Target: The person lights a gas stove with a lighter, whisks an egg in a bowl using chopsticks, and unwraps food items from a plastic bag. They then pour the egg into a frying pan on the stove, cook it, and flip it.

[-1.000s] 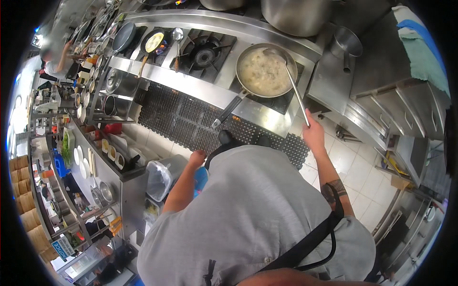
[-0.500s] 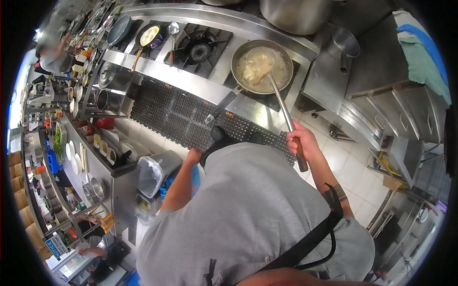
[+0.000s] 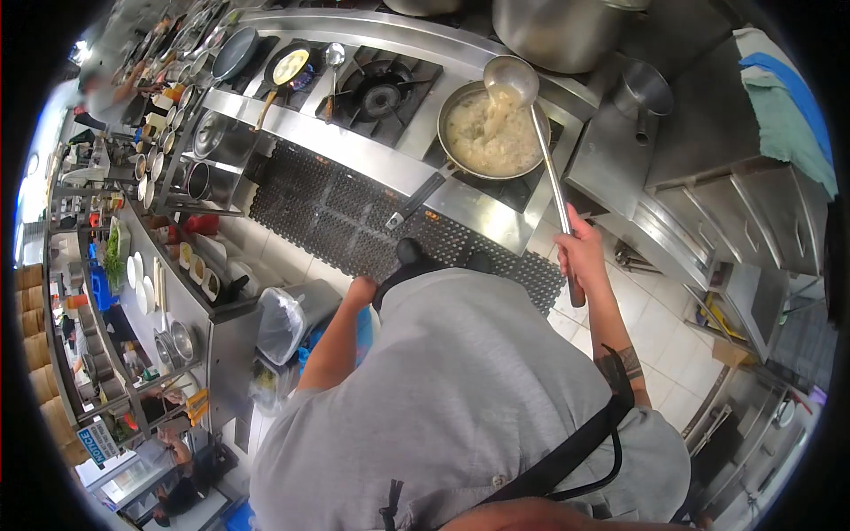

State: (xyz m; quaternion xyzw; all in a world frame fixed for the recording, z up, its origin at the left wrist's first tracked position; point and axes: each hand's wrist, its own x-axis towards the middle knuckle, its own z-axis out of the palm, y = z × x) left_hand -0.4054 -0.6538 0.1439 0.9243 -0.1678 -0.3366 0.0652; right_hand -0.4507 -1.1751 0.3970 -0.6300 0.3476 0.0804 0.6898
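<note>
My right hand [image 3: 582, 257] is closed around the long handle of a metal ladle [image 3: 551, 159]. The ladle's bowl is tilted over the far rim of a frying pan [image 3: 444, 152], and pale broth with soft chunks [image 3: 503, 96] runs from it into the pan. A cloudy, bubbling liquid with pieces in it fills the pan, which sits on the right burner. Its dark handle [image 3: 418, 202] sticks out toward me, with neither hand on it. Beside my waist is my left hand [image 3: 360, 290], close to the black apron; its fingers are hidden.
A smaller pan [image 3: 290, 65] with yellow food sits over a lit flame, left of a spoon [image 3: 334, 58] and a bare burner [image 3: 382, 97]. Large stockpots [image 3: 553, 35] stand behind. A saucepan [image 3: 641, 92] rests at right. Behind my left arm is a lined bin [image 3: 282, 323]. Another person [image 3: 104, 96] stands far left.
The ladle's bowl has risen from the liquid to the pan's far rim and tipped, pouring its contents back. My right hand has shifted slightly right; my left stays by the waist.
</note>
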